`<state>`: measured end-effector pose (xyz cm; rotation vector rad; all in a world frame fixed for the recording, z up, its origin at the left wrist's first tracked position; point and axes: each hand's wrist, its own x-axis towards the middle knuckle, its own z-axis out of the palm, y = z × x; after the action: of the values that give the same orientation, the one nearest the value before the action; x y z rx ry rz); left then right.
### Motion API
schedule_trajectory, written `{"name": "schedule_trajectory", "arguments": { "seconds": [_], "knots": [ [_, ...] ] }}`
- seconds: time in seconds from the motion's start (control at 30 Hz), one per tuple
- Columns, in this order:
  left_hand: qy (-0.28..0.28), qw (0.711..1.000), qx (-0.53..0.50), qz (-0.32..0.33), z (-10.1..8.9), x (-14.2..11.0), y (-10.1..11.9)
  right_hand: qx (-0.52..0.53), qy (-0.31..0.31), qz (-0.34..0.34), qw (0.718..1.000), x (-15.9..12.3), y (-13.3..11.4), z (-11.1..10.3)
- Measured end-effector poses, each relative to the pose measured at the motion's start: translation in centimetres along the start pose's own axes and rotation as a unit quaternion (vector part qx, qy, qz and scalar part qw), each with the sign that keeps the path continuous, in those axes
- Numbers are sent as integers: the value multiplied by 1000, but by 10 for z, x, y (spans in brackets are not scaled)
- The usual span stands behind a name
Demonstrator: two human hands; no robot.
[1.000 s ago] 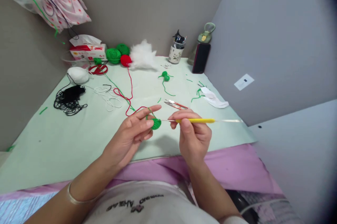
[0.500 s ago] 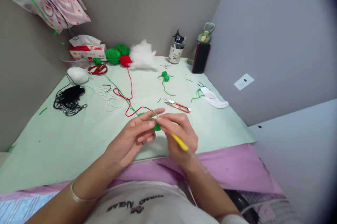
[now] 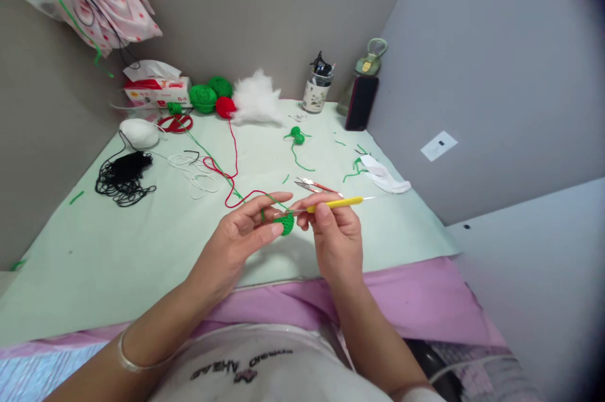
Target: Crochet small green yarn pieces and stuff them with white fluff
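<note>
Left hand point(image 3: 231, 238): your grip is closed at thumb and fingertips on the green crochet piece point(image 3: 286, 224); your index finger is stretched out above it, with green yarn point(image 3: 278, 203) running over it.
Right hand point(image 3: 339, 238): your grip is pinched closed around the yellow-handled hook point(image 3: 341, 203), its shaft pointing left to the piece.
Green crochet piece: held in front of you above the desk point(image 3: 142, 257), between your 2 hands, near the hook's tip.
Thread snips point(image 3: 309, 185): lying on the desk just beyond your right hand, partly hidden by it.
Mid desk: 2 small green balls point(image 3: 297, 136) with a yarn tail; the white cloth point(image 3: 384, 176) lies to their right, beside green scraps point(image 3: 355, 166).
Left side: black yarn point(image 3: 125, 174) in a loose tangle, with the white yarn ball point(image 3: 139, 133) just behind it.
Back left: the tissue box point(image 3: 161, 93), 2 green yarn balls point(image 3: 203, 99), the red yarn ball point(image 3: 225, 107) and white stuffing point(image 3: 258, 99).
Back right: the jar point(image 3: 316, 96) stands upright; the phone point(image 3: 362, 103) leans against the bottle point(image 3: 368, 65).
</note>
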<state>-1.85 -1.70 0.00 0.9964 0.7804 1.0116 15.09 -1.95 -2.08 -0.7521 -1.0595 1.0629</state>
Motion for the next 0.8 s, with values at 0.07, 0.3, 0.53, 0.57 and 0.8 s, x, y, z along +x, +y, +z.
{"name": "schedule_trajectory", "arguments": {
  "seconds": [0.07, 0.3, 0.53, 0.57, 0.8],
  "knots": [
    [11, 1000, 12, 9, -1, -1, 0, 17, 0, 21, 1000, 2, -3, -1],
    [19, 998, 47, 37, 1, -3, 4, -42, -21, -13, 999, 2, -9, -3],
    [86, 979, 151, 105, 4, -5, 0, -253, -56, -191, 947, -10, -14, -3],
    [95, 978, 151, 111, 5, -5, -1, -287, -70, -232, 927, -11, -13, -3],
    [25, 992, -106, -65, 10, 0, 3, -436, -70, -393, 807, -13, 0, -4]
  ]
}}
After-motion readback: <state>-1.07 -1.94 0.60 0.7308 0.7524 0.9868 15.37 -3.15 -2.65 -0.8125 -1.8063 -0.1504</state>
